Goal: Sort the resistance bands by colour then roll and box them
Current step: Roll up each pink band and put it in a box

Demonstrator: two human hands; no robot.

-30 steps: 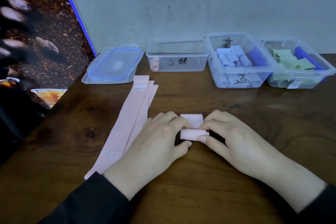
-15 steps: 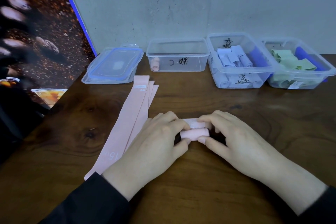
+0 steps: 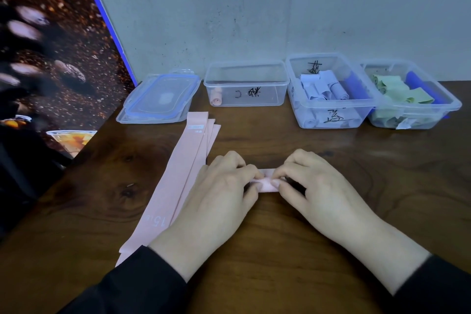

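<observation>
While both hands roll, flat pink bands [image 3: 175, 181] beside left hand [image 3: 219, 201], lids [image 3: 160, 99] behind.

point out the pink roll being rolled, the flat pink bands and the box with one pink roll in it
pink roll [image 3: 266, 184], head view, bare middle between the fingers
flat pink bands [image 3: 175, 181], head view, middle of the top strip
pink box [image 3: 257, 98], head view, front wall
</observation>
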